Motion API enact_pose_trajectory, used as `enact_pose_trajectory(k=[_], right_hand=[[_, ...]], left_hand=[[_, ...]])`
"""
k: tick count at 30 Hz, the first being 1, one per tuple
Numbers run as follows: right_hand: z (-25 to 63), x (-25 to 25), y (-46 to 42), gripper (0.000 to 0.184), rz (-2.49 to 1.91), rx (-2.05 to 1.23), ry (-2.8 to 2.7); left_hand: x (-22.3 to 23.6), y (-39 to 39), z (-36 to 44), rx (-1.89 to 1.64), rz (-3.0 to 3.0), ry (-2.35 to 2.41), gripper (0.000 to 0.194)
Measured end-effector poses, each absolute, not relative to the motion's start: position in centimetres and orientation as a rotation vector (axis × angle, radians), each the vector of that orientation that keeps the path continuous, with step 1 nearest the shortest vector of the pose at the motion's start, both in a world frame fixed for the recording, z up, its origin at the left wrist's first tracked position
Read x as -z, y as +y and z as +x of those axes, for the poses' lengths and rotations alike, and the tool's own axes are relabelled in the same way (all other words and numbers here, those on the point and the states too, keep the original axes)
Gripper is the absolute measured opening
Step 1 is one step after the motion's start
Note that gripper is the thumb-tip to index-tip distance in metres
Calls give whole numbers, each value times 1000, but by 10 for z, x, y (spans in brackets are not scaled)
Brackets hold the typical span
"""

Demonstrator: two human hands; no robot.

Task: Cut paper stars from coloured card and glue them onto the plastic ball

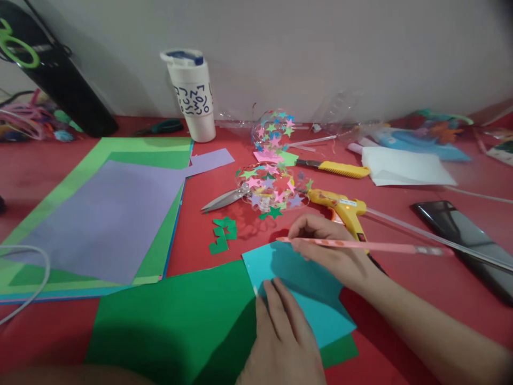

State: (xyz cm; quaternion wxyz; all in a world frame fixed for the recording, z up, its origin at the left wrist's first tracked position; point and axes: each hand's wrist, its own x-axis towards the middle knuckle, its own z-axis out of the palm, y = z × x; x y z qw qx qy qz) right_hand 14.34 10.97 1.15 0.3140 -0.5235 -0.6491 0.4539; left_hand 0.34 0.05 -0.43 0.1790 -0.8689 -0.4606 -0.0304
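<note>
My right hand (324, 243) pinches a pink pencil (377, 246) near its point, the tip at the far edge of a light blue paper (304, 289). On the near left part of that paper, my left hand (282, 331) lies flat with fingers stretched out. A large dark green sheet (176, 321) lies beneath the blue one. Green paper scraps (224, 233) with a star-shaped cutout sit just beyond. Behind them are clear rings covered in colourful paper stars (272, 184), partly over open scissors (226, 199).
A yellow glue gun (340, 208) and yellow cutter knife (339, 168) lie beyond my right hand. A black phone (465, 240) is at the right. Stacked coloured sheets (108, 214) cover the left side. A white tumbler (192, 96) stands by the wall, near a black bottle (60, 69).
</note>
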Motion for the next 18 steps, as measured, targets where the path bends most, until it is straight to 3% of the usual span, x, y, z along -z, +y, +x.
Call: enact_pose_trajectory(k=[4, 9, 18], right_hand=[[143, -17, 107, 7, -1399, -1162, -1624], [127, -19, 87, 13, -1311, -1548, -1563], [124, -13, 94, 13, -1375, -1522, -1436]], left_hand=[[-2, 6, 2, 38, -2484, -1242, 37], [-5, 5, 3, 45, -2463, -1244, 38], [-18, 13, -2, -7, -2456, -1215, 43]])
